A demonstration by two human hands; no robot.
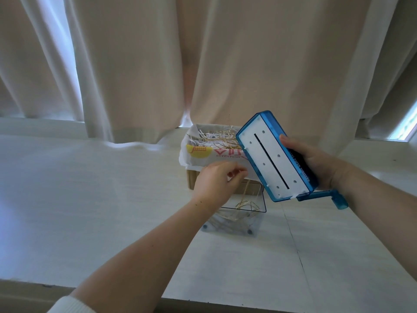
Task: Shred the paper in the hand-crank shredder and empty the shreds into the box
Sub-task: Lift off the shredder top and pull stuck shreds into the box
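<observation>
Blue plastic forms the shredder head (274, 157), which is held tilted in the right hand (316, 163). It is gripped along its long edge by the thumb and curled fingers, with the white slotted underside turned upward. Its crank (325, 197) is seen just beside the right wrist. The left hand (216, 179) is held with fingers curled together, and thin tan strips (246, 190) are pinched at the fingertips. The strips hang into the clear bin (232, 220) just below that hand. Just beyond the left hand, the box (190, 180) is lined with a white printed bag (225, 158) and filled with shreds (214, 137). Box and bin are set on a pale table (112, 188).
</observation>
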